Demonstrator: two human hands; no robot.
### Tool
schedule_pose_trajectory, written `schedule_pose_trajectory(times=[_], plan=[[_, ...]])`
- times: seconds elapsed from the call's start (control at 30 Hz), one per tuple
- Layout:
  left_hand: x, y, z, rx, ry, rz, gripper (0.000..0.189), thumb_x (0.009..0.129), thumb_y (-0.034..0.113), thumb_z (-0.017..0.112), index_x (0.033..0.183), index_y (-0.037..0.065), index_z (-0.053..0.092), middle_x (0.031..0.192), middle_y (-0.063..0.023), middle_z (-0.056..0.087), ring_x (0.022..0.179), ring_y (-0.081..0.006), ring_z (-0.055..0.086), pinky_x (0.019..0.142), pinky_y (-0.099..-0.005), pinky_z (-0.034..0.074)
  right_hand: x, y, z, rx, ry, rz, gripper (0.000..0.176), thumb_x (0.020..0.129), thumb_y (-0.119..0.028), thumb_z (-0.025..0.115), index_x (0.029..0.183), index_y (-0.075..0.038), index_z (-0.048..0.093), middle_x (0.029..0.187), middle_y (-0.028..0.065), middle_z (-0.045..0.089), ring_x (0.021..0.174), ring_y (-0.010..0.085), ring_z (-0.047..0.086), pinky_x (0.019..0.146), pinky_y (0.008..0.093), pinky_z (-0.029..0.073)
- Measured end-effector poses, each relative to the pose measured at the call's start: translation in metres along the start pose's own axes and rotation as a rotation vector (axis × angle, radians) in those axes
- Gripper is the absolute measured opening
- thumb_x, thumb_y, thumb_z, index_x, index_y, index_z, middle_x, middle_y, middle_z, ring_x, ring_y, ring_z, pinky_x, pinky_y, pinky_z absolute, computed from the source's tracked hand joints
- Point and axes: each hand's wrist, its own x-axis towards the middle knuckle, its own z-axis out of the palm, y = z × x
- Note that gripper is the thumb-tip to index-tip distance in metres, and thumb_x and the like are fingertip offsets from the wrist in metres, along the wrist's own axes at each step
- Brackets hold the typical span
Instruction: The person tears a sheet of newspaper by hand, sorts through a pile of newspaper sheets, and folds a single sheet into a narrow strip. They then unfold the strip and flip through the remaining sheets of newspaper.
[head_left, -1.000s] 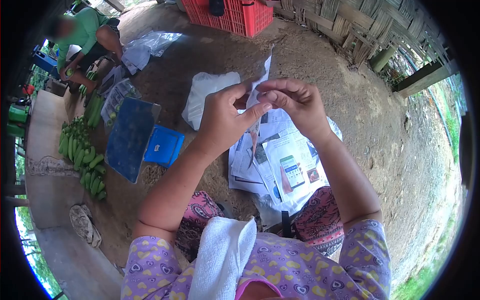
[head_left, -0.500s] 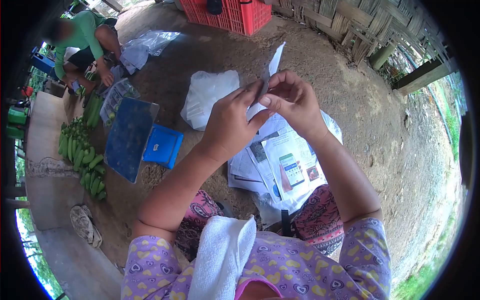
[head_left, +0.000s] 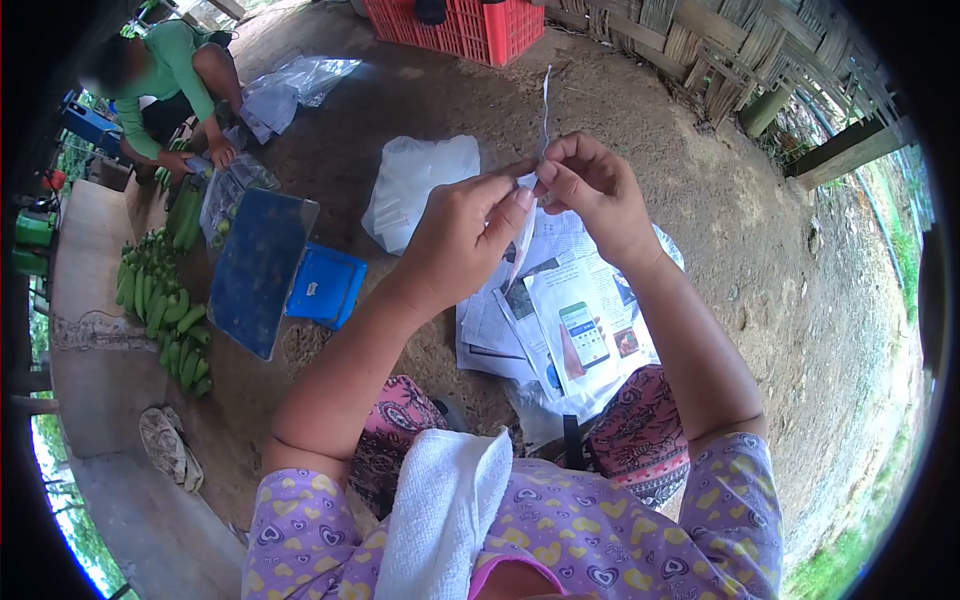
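Between both hands, above my lap, is a sheet of paper, seen nearly edge-on, with a thin strip rising past the fingertips. My left hand pinches it between thumb and fingers. On its other side my right hand grips the paper with thumb and forefinger, its remaining fingers curled. Below the hands lies a spread of printed sheets, one picturing a phone, partly on clear plastic. A whitish plastic bag lies on the ground beyond my left hand.
To the left stand a blue scale-like object with a tilted dark-blue plate and bunches of green bananas. A person in a green top squats behind, hands at a plastic bag. A red crate and a woven wall stand farther back.
The paper has turned more edge-on, and part of it now hangs below my left hand. My left hand has shifted slightly lower. The other person's hands have moved to the plastic bag.
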Motion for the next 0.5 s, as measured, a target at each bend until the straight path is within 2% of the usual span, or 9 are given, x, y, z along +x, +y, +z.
schedule_pose_trajectory(times=[0.03,0.13,0.23,0.33,0.43,0.5], plan=[[0.000,0.000,-0.001,-0.037,-0.026,-0.031,0.033,0.093,0.019,0.053,0.114,-0.005,0.058,0.085,-0.0220,0.065,0.075,-0.0284,0.067,0.064,-0.0332,0.050,0.000,0.000,0.000,0.007,0.002,0.005,0.024,0.086,-0.024,0.064,0.094,-0.002,0.057,0.081,0.0029,0.062,0.075,0.0090,0.059,0.065,0.0224,0.048],[0.002,-0.014,0.004,-0.124,0.020,0.116,0.035,0.093,0.020,0.054,0.116,-0.006,0.056,0.089,-0.0221,0.066,0.079,-0.0237,0.067,0.067,-0.0306,0.050,0.000,-0.001,-0.003,0.041,-0.012,0.046,0.025,0.087,-0.025,0.062,0.096,-0.002,0.057,0.082,0.0030,0.062,0.076,0.0097,0.060,0.065,0.0237,0.048],[0.001,-0.018,0.007,-0.212,0.030,0.095,0.035,0.090,0.017,0.059,0.117,-0.006,0.056,0.094,-0.0198,0.067,0.085,-0.0201,0.067,0.071,-0.0283,0.051,0.000,-0.005,-0.003,0.074,-0.032,0.074,0.028,0.087,-0.026,0.062,0.099,-0.002,0.057,0.086,0.0037,0.062,0.079,0.0100,0.060,0.065,0.0242,0.049],[0.001,-0.014,0.007,-0.265,0.058,0.018,0.036,0.086,0.012,0.065,0.116,-0.006,0.057,0.096,-0.0163,0.068,0.088,-0.0179,0.067,0.075,-0.0273,0.052,-0.001,-0.004,-0.003,0.120,-0.077,0.018,0.030,0.087,-0.025,0.064,0.103,-0.001,0.055,0.091,0.0044,0.062,0.084,0.0103,0.060,0.067,0.0244,0.049],[0.002,-0.010,0.004,-0.281,0.053,-0.029,0.038,0.083,0.007,0.068,0.117,-0.006,0.057,0.103,-0.0113,0.066,0.090,-0.0129,0.064,0.079,-0.0263,0.052,-0.001,-0.001,-0.004,0.129,-0.153,-0.018,0.032,0.085,-0.020,0.067,0.106,0.000,0.054,0.095,0.0051,0.062,0.088,0.0112,0.060,0.071,0.0258,0.050],[0.001,-0.010,0.004,-0.261,0.071,-0.023,0.039,0.082,0.006,0.069,0.117,-0.006,0.057,0.102,-0.0116,0.066,0.090,-0.0138,0.064,0.079,-0.0271,0.052,0.000,0.001,-0.004,0.143,-0.162,-0.043,0.033,0.083,-0.015,0.068,0.107,0.002,0.054,0.097,0.0057,0.061,0.090,0.0120,0.060,0.075,0.0268,0.050]])
